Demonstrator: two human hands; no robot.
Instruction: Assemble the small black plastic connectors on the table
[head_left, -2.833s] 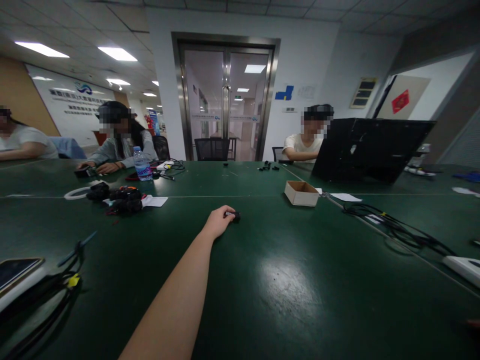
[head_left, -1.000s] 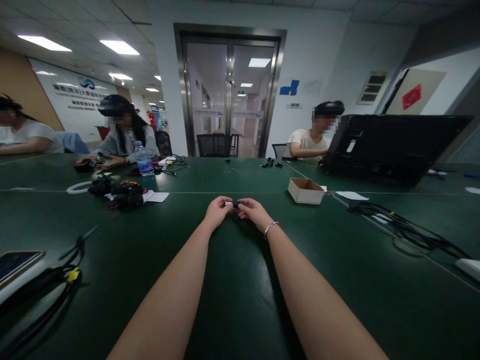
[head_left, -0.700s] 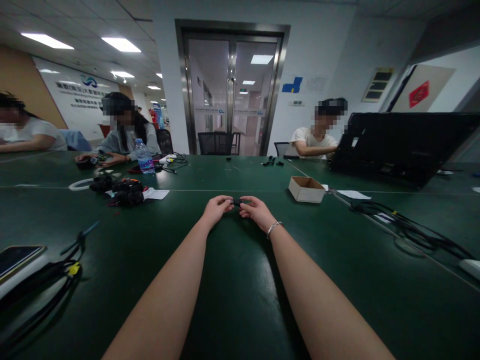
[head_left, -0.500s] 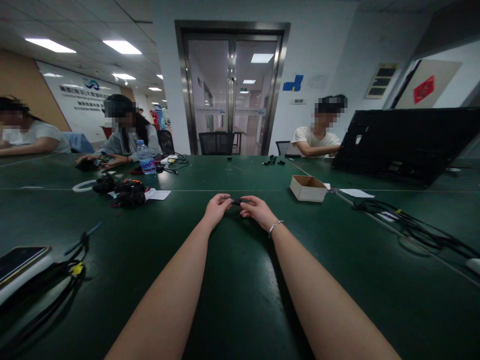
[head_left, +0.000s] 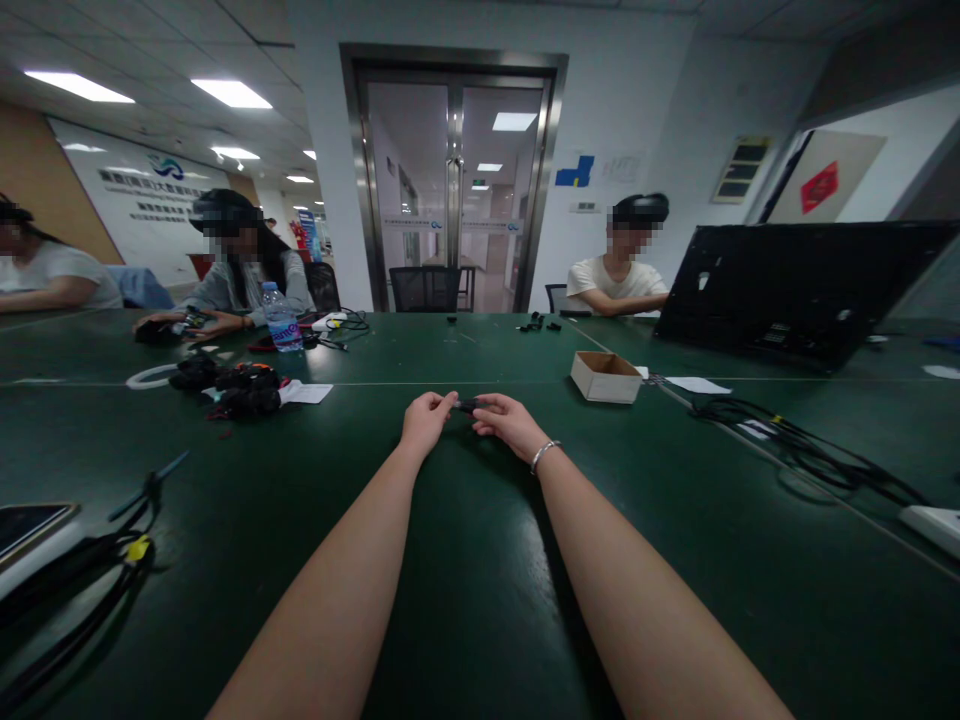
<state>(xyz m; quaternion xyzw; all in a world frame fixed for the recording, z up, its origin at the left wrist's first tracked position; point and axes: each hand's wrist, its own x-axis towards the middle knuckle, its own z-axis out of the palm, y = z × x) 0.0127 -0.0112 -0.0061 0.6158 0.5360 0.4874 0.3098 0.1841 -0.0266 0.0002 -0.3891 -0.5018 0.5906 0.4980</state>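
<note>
Over the middle of the green table, a small dark, slim piece (head_left: 466,405) spans the gap between my two hands. My left hand (head_left: 426,422) pinches its left end between thumb and fingertips. Around its right end, the fingers of my right hand (head_left: 511,424) are closed, with a silver bracelet (head_left: 545,456) on that wrist. What kind of piece it is, I cannot make out at this size. An open white cardboard box (head_left: 606,378) stands beyond my right hand, and its inside is brown.
To the left lie a black bundle of parts (head_left: 244,388), a water bottle (head_left: 282,318), a phone (head_left: 34,530) and looped black cables (head_left: 124,575). At the right are more cables (head_left: 802,440) and a large black screen (head_left: 806,295). Several people sit around the table.
The view has turned slightly right, so the surroundings sit further left. Both hands still hold the dark piece, and a little more of it shows between them.
</note>
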